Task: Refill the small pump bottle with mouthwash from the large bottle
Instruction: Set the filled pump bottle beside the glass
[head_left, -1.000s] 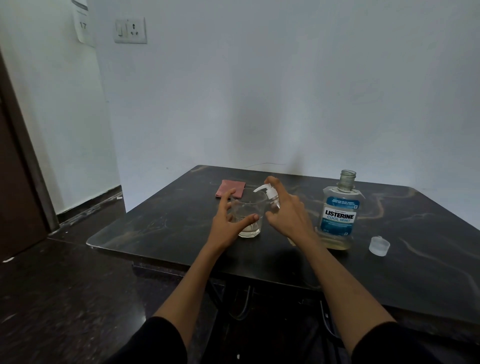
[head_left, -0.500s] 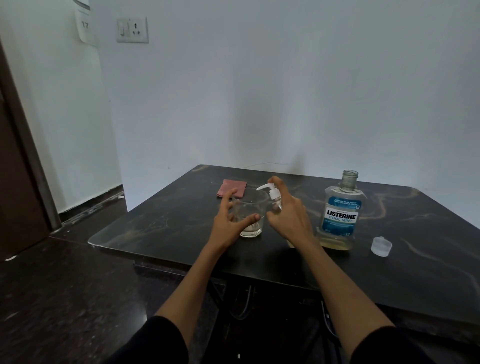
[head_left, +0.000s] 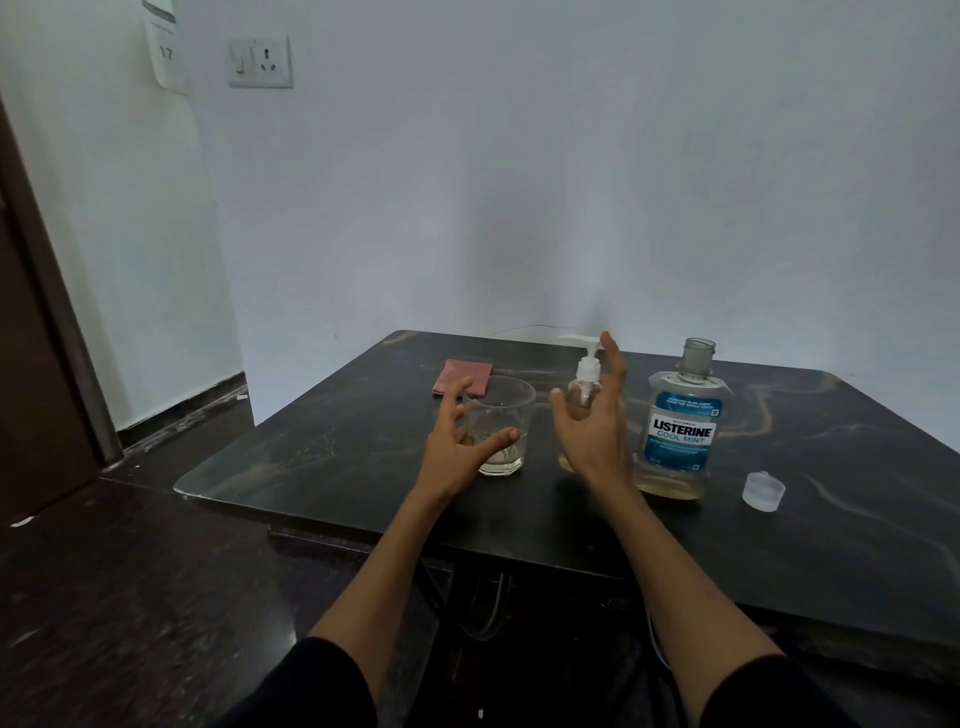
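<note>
Two forearms in dark sleeves are reaching out over the near edge of the dark marbled desk. The left hand is hovering with fingers spread just in front of the clear glass, whether it is touching the glass cannot be told; the glass is standing upright and holding a shallow layer of pale liquid at its bottom. The right hand is also spread, palm turned toward the small pump bottle, which is standing upright just beyond it, its white pump head fitted on top and pale liquid showing low at its base. Just to the right, the large Listerine bottle is standing uncapped, with only a low band of yellowish mouthwash sitting at its base. Its clear cap is lying on the desk, apart to the right. Farther back, behind the glass, a folded pink cloth is lying flat near the wall.
</note>
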